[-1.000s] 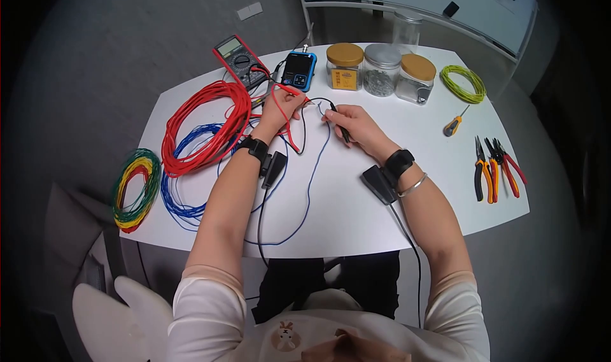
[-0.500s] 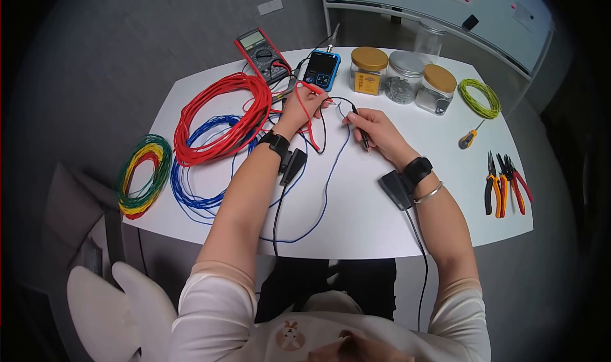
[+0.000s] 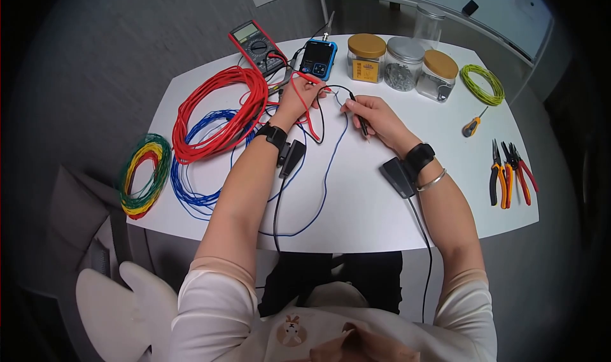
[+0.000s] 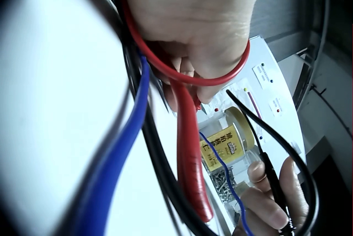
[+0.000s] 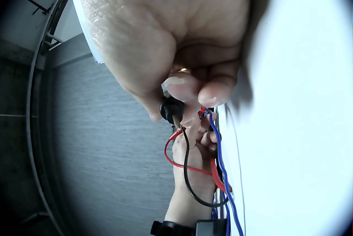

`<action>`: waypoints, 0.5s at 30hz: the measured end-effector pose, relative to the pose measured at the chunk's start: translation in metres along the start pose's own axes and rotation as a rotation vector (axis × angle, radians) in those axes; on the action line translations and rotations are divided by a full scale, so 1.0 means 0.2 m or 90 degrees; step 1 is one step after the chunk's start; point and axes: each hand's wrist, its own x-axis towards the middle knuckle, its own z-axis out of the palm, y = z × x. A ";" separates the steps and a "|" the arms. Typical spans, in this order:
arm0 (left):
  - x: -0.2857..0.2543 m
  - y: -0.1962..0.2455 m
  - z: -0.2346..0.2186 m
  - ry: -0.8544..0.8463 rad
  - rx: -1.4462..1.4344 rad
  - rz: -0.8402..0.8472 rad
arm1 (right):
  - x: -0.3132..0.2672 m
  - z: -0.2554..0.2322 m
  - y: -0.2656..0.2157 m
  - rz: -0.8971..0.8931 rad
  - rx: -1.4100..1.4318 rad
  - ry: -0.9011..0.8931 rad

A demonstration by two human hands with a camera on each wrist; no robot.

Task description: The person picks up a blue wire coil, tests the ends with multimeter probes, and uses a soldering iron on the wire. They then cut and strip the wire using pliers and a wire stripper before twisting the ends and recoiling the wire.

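My left hand (image 3: 298, 101) grips a red test lead (image 3: 308, 77) near the back of the table. A red sleeved part (image 4: 190, 148) of a lead hangs below that hand in the left wrist view. My right hand (image 3: 377, 115), to the right and a little apart, pinches a slim black probe (image 4: 274, 186) with a black lead curving from it. A thin blue wire (image 3: 325, 180) rises from the table to the small gap between the hands. Its upper end lies close to the fingertips. My left fingertips are partly hidden behind the hand.
A multimeter (image 3: 257, 47) and a blue handheld tester (image 3: 317, 59) stand behind my left hand. Coils of red wire (image 3: 184, 117) and blue wire (image 3: 180, 182) lie left. Lidded jars (image 3: 366, 59) stand at the back, pliers (image 3: 503, 177) and a screwdriver (image 3: 471, 127) at right.
The head view has shifted, moving the whole table within the picture. Both hands keep their holds and have barely moved relative to the table.
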 end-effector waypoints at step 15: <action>0.02 -0.05 0.01 -0.005 -0.017 0.017 | 0.02 -0.02 0.00 -0.006 0.019 -0.007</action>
